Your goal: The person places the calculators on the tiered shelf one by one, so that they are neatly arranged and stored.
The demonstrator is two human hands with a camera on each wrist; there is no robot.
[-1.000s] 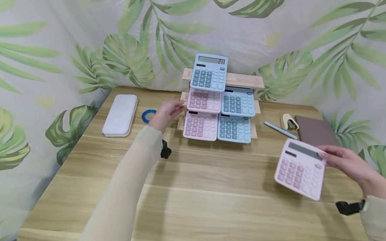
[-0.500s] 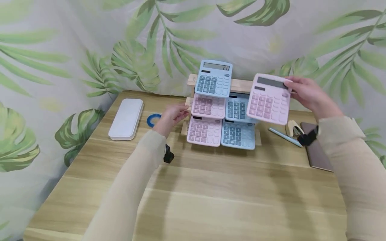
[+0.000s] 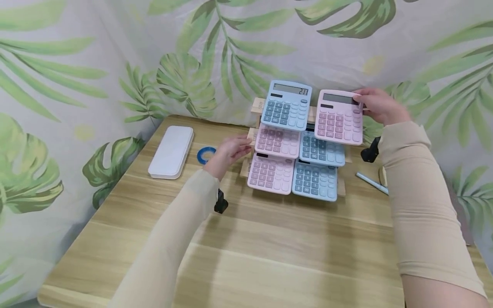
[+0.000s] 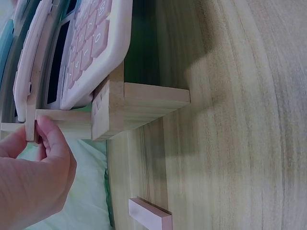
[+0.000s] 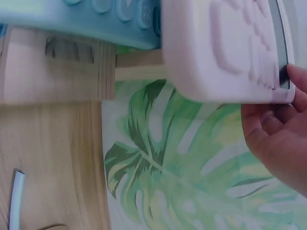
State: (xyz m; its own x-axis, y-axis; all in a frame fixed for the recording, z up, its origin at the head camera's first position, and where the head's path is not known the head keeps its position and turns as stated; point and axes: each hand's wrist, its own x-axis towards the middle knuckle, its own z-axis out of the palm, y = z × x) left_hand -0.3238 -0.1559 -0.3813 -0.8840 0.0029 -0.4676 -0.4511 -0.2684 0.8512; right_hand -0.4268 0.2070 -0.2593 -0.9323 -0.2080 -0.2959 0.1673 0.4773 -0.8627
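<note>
At the upper right of the tiered wooden rack point(image 3: 259, 105), my right hand point(image 3: 381, 105) grips a pink calculator point(image 3: 340, 115) by its top right corner. Thumb on the front and fingers behind show in the right wrist view, where the pink calculator point(image 5: 216, 62) tilts beside a blue one. Whether it touches the top shelf is hidden. My left hand point(image 4: 41, 175) pinches the end of a middle shelf board point(image 4: 31, 127). A blue calculator point(image 3: 286, 105) leans on the top tier. Below it sit pink calculators point(image 3: 269, 173) on the left and blue calculators point(image 3: 315, 182) on the right.
Left of the rack lie a white case point(image 3: 171, 152) and a blue tape roll point(image 3: 200, 157). To the right is a light blue pen point(image 3: 371, 183); the stapler point(image 3: 382, 174) is mostly hidden by my sleeve. A leaf-patterned cloth point(image 3: 231, 64) hangs behind the table point(image 3: 269, 256).
My right hand has carried the pink calculator from the table's right side up and left to the rack's top tier, beside the blue calculator. The left hand has stayed at the rack.
</note>
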